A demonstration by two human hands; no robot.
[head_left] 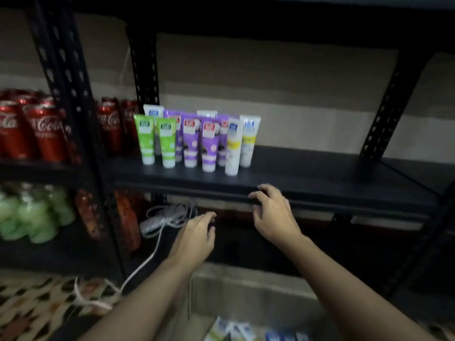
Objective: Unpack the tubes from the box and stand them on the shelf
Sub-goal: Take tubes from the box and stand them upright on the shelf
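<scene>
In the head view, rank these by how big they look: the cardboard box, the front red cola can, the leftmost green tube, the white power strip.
1. Brown cardboard box, though it is nearest the camera.
2. Red cola can.
3. Green plastic tube and white power strip look about alike; no ranking.

Tubes (190, 141) upright on shelf (320, 178), left hand (197, 238) and right hand (273, 215) empty, box (246, 291) below
</scene>
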